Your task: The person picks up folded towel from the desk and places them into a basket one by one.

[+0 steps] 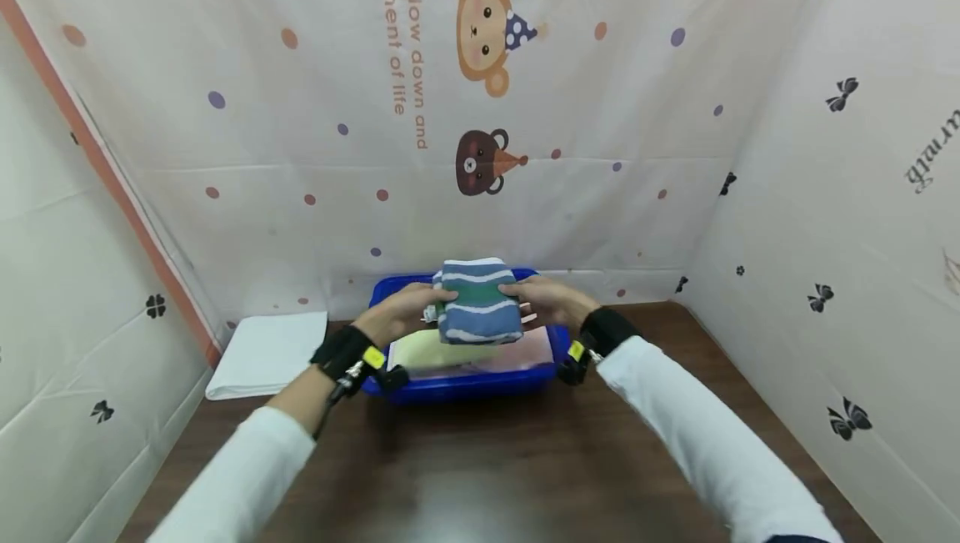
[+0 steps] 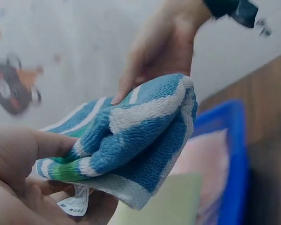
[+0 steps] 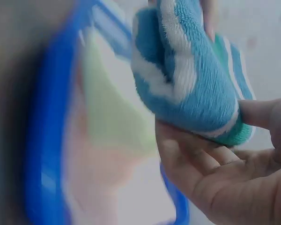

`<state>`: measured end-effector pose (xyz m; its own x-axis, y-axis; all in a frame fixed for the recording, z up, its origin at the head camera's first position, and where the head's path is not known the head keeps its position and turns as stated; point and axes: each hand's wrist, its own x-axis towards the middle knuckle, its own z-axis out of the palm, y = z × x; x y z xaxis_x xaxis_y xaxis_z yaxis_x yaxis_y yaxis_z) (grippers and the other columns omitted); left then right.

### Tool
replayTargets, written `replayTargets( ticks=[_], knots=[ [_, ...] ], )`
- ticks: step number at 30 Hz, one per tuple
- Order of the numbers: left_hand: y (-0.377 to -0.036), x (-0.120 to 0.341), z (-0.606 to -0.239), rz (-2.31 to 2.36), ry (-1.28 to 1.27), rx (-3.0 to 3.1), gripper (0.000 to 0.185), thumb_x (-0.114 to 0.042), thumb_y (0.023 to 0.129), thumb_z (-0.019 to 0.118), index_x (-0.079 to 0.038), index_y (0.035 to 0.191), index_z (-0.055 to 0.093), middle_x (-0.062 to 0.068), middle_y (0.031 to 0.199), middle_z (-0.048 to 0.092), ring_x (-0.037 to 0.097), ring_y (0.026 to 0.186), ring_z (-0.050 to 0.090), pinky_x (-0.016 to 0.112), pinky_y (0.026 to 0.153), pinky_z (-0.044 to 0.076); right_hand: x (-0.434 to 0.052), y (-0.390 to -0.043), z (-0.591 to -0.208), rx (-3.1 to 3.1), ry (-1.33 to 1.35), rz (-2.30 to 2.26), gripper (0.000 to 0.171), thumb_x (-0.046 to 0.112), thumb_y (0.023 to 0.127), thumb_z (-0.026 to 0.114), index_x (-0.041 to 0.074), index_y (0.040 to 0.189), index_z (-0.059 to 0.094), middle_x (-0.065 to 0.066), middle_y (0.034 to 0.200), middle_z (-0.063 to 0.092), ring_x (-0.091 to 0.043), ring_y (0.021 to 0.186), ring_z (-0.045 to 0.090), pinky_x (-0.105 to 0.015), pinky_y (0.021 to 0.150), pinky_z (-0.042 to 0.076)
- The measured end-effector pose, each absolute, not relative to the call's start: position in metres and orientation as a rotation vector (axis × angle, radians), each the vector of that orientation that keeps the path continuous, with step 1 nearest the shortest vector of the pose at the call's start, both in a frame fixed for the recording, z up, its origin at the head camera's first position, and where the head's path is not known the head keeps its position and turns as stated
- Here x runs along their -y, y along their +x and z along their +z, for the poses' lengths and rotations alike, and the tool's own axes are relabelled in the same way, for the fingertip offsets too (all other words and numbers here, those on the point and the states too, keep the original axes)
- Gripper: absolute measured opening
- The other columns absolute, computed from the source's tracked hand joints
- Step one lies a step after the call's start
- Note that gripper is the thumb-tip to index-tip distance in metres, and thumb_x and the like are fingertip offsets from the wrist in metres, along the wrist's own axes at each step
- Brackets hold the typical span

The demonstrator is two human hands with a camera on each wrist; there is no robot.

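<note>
A folded terry towel [image 1: 480, 305] with blue, white and green stripes is held up above a blue basket [image 1: 468, 386]. My left hand [image 1: 403, 314] grips its left side, thumb on top and fingers underneath. Opposite it, my right hand [image 1: 553, 301] pinches the right side in the same way. In the left wrist view a white label [image 2: 76, 201] hangs from the towel near the left fingers. Folded layers show at the towel's edge in both wrist views. Below it, a pale yellow-green cloth [image 1: 420, 349] and a pink cloth [image 1: 531, 349] lie in the basket.
A folded white cloth [image 1: 270, 353] lies left of the basket on the dark brown wooden table [image 1: 480, 476]. Behind the basket hangs a white backdrop [image 1: 405, 218] printed with cartoon animals and dots. White printed sheets also flank the table on both sides.
</note>
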<state>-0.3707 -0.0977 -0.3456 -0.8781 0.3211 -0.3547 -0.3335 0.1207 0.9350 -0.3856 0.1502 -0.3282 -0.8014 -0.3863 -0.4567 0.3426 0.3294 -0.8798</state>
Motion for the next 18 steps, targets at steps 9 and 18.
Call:
replayTargets(
  ticks=[9,18],
  knots=[
    [-0.41,0.073,-0.389,1.811,-0.183,-1.936,0.064,-0.009,0.104,0.057,0.005,0.157,0.025,0.021,0.17,0.013,0.036,0.158,0.015,0.051,0.122,0.034,-0.161,-0.492,-0.43,-2.052,0.125,-1.404,0.039,0.027,0.108,0.05,-0.003,0.133,0.049,-0.019,0.121,0.06,-0.031,0.107,0.062,-0.046,0.09,0.054],
    [-0.409,0.063,-0.399,1.598,-0.381,-2.213,0.069,-0.017,0.094,0.073,0.007,0.15,0.04,0.033,0.152,0.044,0.041,0.121,0.062,0.044,0.102,0.055,-0.175,-0.604,-0.577,-2.392,0.051,-0.912,0.037,0.023,0.101,0.052,0.011,0.066,0.056,-0.002,0.062,0.053,-0.017,0.054,0.054,-0.033,0.053,0.047]
  ],
)
